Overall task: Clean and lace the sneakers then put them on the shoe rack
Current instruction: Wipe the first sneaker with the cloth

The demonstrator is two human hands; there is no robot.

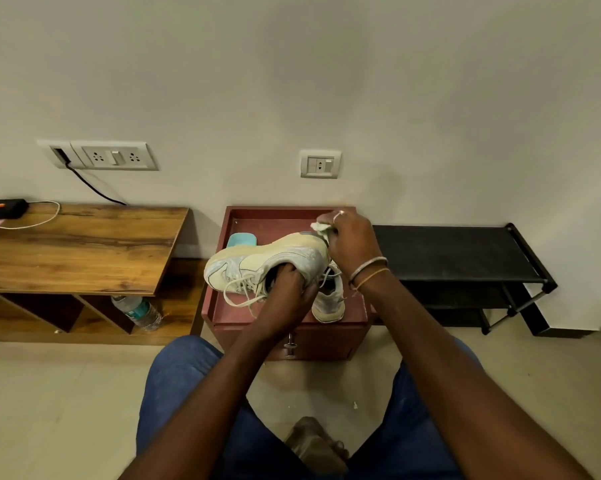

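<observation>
- Held up on its side, toe to the left, loose laces dangling: cream and pale-blue mesh sneaker (268,259).
- Gripped at the collar by the left hand (287,289), fingers curled into the opening.
- Touched at the heel end by a crumpled white cloth (321,227), pinched in the curled fingers of the right hand (352,242).
- Just below the right wrist, lying on the red-brown wooden cabinet with a raised rim (278,225): second cream sneaker (328,303).
- Behind the held sneaker, on the same top: flat light-blue oval piece (242,240).
- Right of the cabinet: black metal-framed shoe rack (448,252).
- Left of it: brown wood-grain desk (77,247), clear plastic water bottle (138,311) lying in its lower shelf.
</observation>
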